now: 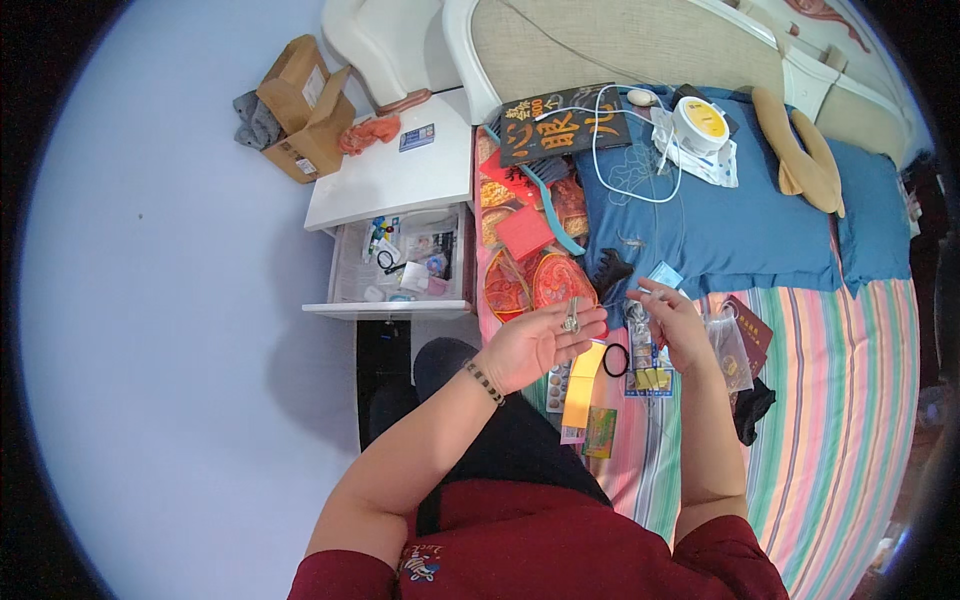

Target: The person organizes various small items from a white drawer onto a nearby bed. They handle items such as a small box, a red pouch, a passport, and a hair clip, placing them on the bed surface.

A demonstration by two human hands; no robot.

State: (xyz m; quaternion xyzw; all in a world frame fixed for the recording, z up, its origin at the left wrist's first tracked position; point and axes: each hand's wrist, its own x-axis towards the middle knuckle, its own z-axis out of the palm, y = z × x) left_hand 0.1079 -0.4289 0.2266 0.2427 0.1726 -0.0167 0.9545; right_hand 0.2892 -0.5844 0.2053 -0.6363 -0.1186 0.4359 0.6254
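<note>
My left hand (534, 346) is turned palm up over the bed's edge, fingers extended, with a small silvery metal trinket (571, 322) lying on its fingers. A beaded bracelet (484, 381) circles that wrist. To its right, my right hand (670, 319) is raised with its thumb and index finger close together at a small pale item, too small to name. Between and below the hands lie a black hair tie (616, 361), an orange-yellow paper strip (581, 390) and a card with small yellow pieces (649, 381). A black claw-like comb (612, 270) lies above them.
An open drawer (390, 306) full of small items juts from the white nightstand (397, 176), which bears a cardboard box (307, 150). On the bed are a red box (525, 232), a teal hanger (551, 210), a black book (562, 124), a white cable (637, 196), a round tub (701, 126) and a blue pillow (750, 232).
</note>
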